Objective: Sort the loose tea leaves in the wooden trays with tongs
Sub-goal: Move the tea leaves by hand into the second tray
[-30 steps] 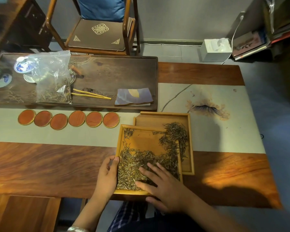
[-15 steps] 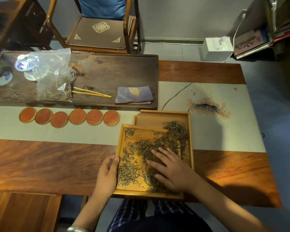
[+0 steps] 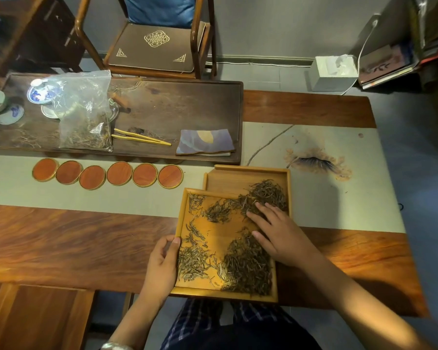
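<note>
While the left hand point(image 3: 162, 267) is clasping the nine-o'clock rim of the near square pale wooden tray point(image 3: 182, 223), the right hand point(image 3: 278, 233) is lying flat and open, fingers spread, on the loose dark tea leaves point(image 3: 245, 269) toward one o'clock, holding nothing. That tray is overlapping a second wooden tray point(image 3: 228, 180) at twelve o'clock. Sorting by tool looks not yet begun: the slim yellow bamboo tongs point(image 3: 141, 137) are lying on the dark wooden tea board point(image 3: 187, 107) at eleven o'clock across the bench point(image 3: 61, 243). Next, the right hand probably needs to fetch them.
</note>
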